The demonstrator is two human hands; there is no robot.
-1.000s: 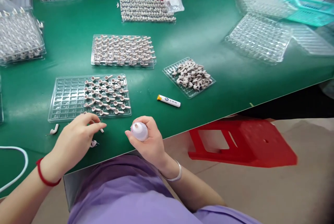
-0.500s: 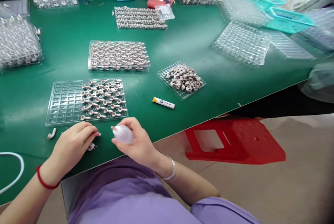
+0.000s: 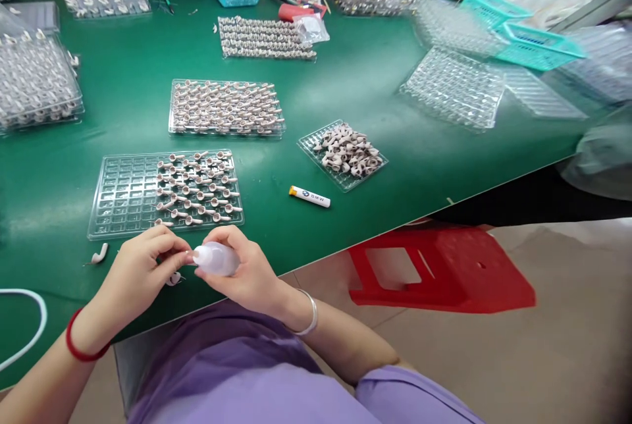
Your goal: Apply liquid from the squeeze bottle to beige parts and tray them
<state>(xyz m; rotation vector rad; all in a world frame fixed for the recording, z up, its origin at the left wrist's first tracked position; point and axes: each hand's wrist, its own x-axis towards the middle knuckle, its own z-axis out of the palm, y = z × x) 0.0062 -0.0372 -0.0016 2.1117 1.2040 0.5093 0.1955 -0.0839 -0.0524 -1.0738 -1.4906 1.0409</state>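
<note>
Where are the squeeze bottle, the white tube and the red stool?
squeeze bottle (image 3: 217, 259): head view, middle of its pale body.
white tube (image 3: 310, 197): head view, middle of its printed barrel.
red stool (image 3: 474, 272): head view, flat top of its seat.

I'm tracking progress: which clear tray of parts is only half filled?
The tray nearest the left hand: its left columns are bare. The tray behind it is packed full; the small one holds a loose heap.

Purple top (image 3: 237, 371); red cord (image 3: 81, 348) — silver bangle (image 3: 309, 318)
</note>
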